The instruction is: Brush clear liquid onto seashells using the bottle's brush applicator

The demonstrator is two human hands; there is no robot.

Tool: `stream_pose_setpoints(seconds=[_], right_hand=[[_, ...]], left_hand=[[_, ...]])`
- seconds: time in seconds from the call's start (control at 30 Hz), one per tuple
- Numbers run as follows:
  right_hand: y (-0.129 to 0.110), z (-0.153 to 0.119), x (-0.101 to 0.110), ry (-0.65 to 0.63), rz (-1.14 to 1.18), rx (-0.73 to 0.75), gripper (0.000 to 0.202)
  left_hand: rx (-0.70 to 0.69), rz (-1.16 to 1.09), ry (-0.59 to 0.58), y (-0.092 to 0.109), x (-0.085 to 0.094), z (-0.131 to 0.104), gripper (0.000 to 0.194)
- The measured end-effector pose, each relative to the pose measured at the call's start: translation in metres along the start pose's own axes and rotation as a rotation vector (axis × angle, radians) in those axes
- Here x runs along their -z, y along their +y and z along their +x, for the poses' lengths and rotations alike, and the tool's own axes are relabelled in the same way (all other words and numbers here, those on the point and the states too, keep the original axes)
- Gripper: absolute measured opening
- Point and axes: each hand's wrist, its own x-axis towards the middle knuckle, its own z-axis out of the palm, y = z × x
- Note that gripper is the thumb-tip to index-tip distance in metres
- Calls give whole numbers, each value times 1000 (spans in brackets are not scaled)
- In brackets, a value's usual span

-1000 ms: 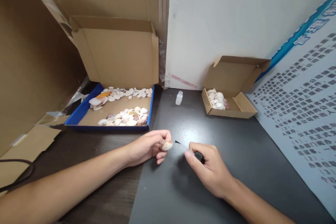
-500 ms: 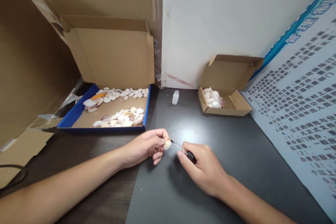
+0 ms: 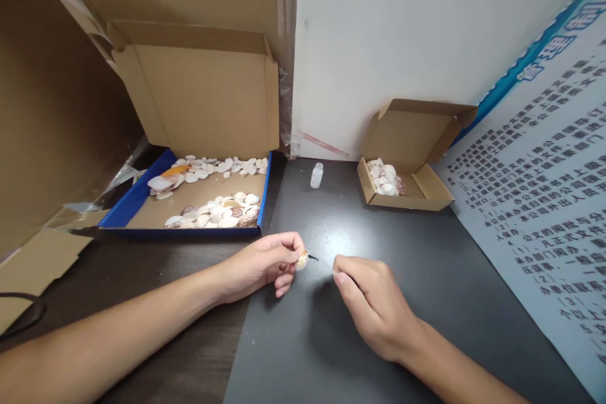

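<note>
Two pinches: left hand (image 3: 271,261) on shell (image 3: 302,260), right hand (image 3: 376,306) on thin brush (image 3: 314,258). Hold shell steady by its edge; light strokes, bristle tip only.

White board (image 3: 402,31) standing at the back, printed poster (image 3: 544,214) off right (blue across its top), black cable (image 3: 23,295) curving over flat cardboard (image 3: 47,265), far left

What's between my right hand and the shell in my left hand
The head view shows a thin, dark-tipped brush: its tip by the shell, its pale stem reaching your right hand. Whether tip and shell touch is unclear.
</note>
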Motion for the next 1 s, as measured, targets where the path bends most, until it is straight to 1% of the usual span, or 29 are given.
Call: stream_pose_setpoints(seconds=[0.07, 0.13, 0.27, 0.33, 0.43, 0.5, 0.63, 0.7, 0.83, 0.9, 1.0], right_hand=[[0, 0, 0, -48, 57, 43, 26], [1, 0, -1, -72, 50, 32, 27], [2, 0, -2, -7, -30, -67, 32], [1, 0, -2, -10, -5, -44, 31], [0, 0, -2, -57, 35, 19, 28], [-1, 0, -3, -68, 16, 8, 28], [1, 0, -3, -24, -34, -53, 30], [1, 0, -2, -19, -15, -31, 30], [0, -1, -3, -65, 14, 26, 27], [-1, -1, -3, -62, -20, -7, 28], [0, 1, -3, -14, -63, -60, 31]], left_hand=[[2, 21, -1, -1, 0, 0, 12], [2, 42, 2, -1, 0, 0, 13], [-3, 47, -5, -2, 0, 0, 14], [-1, 45, -6, -2, -1, 0, 14], [2, 51, 9, -2, -1, 0, 15], [2, 57, 10, -2, -1, 0, 15], [-4, 52, 2, -2, -1, 0, 14], [-4, 47, 2, -3, -1, 0, 13], [-5, 49, 9, -3, 0, 0, 12], [-7, 56, 7, -3, 0, 0, 12], [-11, 66, 1, -3, 0, 0, 11]])
